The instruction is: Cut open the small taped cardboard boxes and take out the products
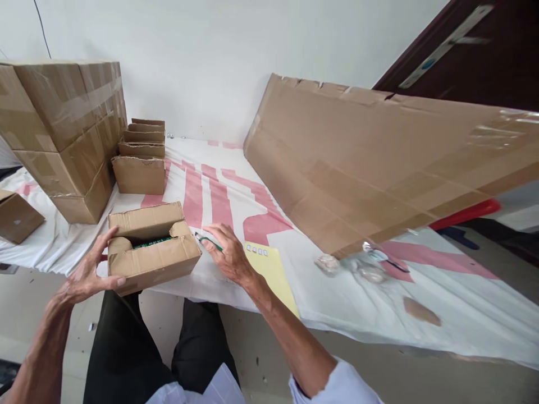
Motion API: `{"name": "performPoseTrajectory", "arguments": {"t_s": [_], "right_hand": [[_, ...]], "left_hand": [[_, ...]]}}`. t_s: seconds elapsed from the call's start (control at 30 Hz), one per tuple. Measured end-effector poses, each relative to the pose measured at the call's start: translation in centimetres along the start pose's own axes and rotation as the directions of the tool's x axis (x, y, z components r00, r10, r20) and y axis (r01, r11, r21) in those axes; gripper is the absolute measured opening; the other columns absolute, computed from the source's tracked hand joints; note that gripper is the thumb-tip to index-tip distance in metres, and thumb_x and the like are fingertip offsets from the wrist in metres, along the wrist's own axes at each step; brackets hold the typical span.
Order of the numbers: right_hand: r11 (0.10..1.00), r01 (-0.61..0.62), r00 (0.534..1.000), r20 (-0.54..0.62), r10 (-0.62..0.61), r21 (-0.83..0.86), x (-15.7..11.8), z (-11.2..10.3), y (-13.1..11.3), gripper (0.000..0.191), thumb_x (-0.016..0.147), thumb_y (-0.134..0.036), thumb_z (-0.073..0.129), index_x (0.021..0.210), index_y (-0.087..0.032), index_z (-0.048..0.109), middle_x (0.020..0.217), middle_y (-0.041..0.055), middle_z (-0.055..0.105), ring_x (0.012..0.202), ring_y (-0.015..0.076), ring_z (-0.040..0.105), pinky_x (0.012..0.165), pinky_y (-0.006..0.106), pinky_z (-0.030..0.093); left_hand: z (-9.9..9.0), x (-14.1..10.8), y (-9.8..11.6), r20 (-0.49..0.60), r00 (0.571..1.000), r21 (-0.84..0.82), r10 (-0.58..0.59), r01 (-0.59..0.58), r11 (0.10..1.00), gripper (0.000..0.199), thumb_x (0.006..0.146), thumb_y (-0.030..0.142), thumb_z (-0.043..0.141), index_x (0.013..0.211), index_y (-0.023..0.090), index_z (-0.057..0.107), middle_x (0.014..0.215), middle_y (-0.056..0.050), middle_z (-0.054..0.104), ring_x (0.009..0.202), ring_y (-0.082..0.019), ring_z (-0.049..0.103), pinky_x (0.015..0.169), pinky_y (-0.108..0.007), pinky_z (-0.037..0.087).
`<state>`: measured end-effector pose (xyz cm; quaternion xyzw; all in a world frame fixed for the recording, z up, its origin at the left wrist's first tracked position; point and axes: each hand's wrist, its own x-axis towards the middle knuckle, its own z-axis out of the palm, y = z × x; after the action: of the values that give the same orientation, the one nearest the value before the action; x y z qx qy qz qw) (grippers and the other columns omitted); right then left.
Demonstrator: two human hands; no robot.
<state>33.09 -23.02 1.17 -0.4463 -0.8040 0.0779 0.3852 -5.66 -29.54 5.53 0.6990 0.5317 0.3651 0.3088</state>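
A small cardboard box with its top flaps partly raised sits at the table's front edge. Through the gap between the flaps, something dark green shows inside; its kind is hidden. My left hand grips the box's left end, thumb on the near side and fingers around the far corner. Just off the right end, my right hand is closed on a slim tool with a green handle and metal tip. Beside that hand lies a yellow sheet bearing several small pale stickers.
Taped cartons are stacked at the left, with a row of open boxes beside them. A smaller box lies far left. One large cardboard sheet leans at the right, near clear plastic bags on the cloth-covered table.
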Motion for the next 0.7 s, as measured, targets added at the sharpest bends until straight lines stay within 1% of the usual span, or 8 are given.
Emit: {"name": "performPoseTrajectory", "arguments": {"t_s": [0.13, 0.23, 0.3, 0.37, 0.43, 0.5, 0.6, 0.7], "right_hand": [[0.961, 0.273, 0.943, 0.19, -0.274, 0.031, 4.1, -0.1, -4.5, 0.039, 0.108, -0.046, 0.063, 0.135, -0.019, 0.071, 0.136, 0.015, 0.071, 0.138, 0.0332, 0.057, 0.118, 0.052, 0.048], [0.938, 0.34, 0.897, 0.279, -0.343, 0.058, 5.0, 0.5, -6.2, 0.034, 0.102, -0.045, 0.075, 0.122, -0.018, 0.075, 0.119, 0.0139, 0.074, 0.124, 0.0319, 0.063, 0.109, 0.05, 0.052], [0.936, 0.348, 0.908, 0.23, -0.35, 0.048, 4.7, 0.2, -6.8, 0.024, 0.101, -0.038, 0.077, 0.116, -0.019, 0.075, 0.112, 0.0113, 0.074, 0.113, 0.0291, 0.065, 0.101, 0.047, 0.054], [0.922, 0.387, 0.917, 0.107, -0.385, 0.003, 3.7, -0.5, -7.4, 0.012, 0.103, -0.028, 0.073, 0.111, -0.02, 0.073, 0.107, 0.0095, 0.074, 0.105, 0.0269, 0.066, 0.094, 0.043, 0.054], [0.891, 0.449, 0.893, -0.008, -0.45, -0.064, 2.3, -1.4, -8.0, 0.004, 0.104, -0.019, 0.068, 0.104, -0.02, 0.072, 0.1, 0.0083, 0.073, 0.097, 0.0245, 0.065, 0.088, 0.04, 0.053], [0.865, 0.49, 0.864, -0.071, -0.499, -0.109, 0.8, -2.1, -8.7, 0.009, 0.103, -0.013, 0.065, 0.099, -0.02, 0.07, 0.095, 0.0068, 0.071, 0.089, 0.022, 0.064, 0.083, 0.038, 0.051], [0.857, 0.503, 0.857, -0.058, -0.511, -0.114, -1.4, -2.2, -9.1, 0.013, 0.101, -0.009, 0.064, 0.097, -0.021, 0.069, 0.094, 0.0057, 0.07, 0.086, 0.0205, 0.063, 0.081, 0.037, 0.051], [0.858, 0.507, 0.861, -0.003, -0.508, -0.081, -2.8, -1.7, -8.8, 0.007, 0.101, -0.016, 0.066, 0.097, -0.021, 0.07, 0.095, 0.0071, 0.072, 0.087, 0.0218, 0.064, 0.08, 0.038, 0.052]], "left_hand": [[0.0, -0.3, -0.3, 0.032, 0.999, -0.025, -0.005, 0.005, 1.0, 0.116, 0.073, 0.066, 0.091, 0.171, 0.037, 0.037, 0.175, -0.014, 0.039, 0.157, -0.048, 0.043, 0.117, -0.062, 0.055], [0.0, -0.3, -0.6, 0.038, 0.999, -0.039, -0.014, 0.015, 0.999, 0.12, 0.071, 0.07, 0.091, 0.172, 0.036, 0.036, 0.177, -0.016, 0.037, 0.158, -0.049, 0.041, 0.117, -0.061, 0.055], [0.0, -0.3, -0.8, 0.048, 0.999, -0.067, -0.011, 0.014, 0.998, 0.123, 0.07, 0.076, 0.09, 0.172, 0.034, 0.036, 0.177, -0.016, 0.036, 0.159, -0.051, 0.039, 0.118, -0.061, 0.054], [0.0, -0.2, -1.2, 0.067, 0.998, -0.11, -0.007, 0.014, 0.994, 0.127, 0.068, 0.085, 0.086, 0.172, 0.034, 0.036, 0.177, -0.017, 0.035, 0.159, -0.053, 0.037, 0.12, -0.064, 0.051], [-0.1, -0.2, -1.6, 0.095, 0.995, -0.143, -0.01, 0.024, 0.989, 0.133, 0.063, 0.092, 0.082, 0.173, 0.033, 0.034, 0.178, -0.018, 0.033, 0.159, -0.056, 0.035, 0.122, -0.068, 0.047], [-0.3, -0.2, -2.0, 0.118, 0.993, -0.156, -0.009, 0.027, 0.987, 0.14, 0.057, 0.097, 0.081, 0.173, 0.034, 0.034, 0.179, -0.018, 0.029, 0.16, -0.058, 0.031, 0.123, -0.071, 0.043], [-0.4, -0.4, -2.3, 0.143, 0.989, -0.196, 0.023, 0.005, 0.981, 0.143, 0.053, 0.099, 0.08, 0.173, 0.034, 0.034, 0.181, -0.017, 0.025, 0.162, -0.059, 0.026, 0.125, -0.071, 0.04], [-0.3, -0.8, -2.1, 0.136, 0.99, -0.203, 0.044, -0.015, 0.979, 0.138, 0.058, 0.1, 0.077, 0.173, 0.036, 0.035, 0.181, -0.016, 0.026, 0.161, -0.056, 0.03, 0.124, -0.068, 0.043]]}}
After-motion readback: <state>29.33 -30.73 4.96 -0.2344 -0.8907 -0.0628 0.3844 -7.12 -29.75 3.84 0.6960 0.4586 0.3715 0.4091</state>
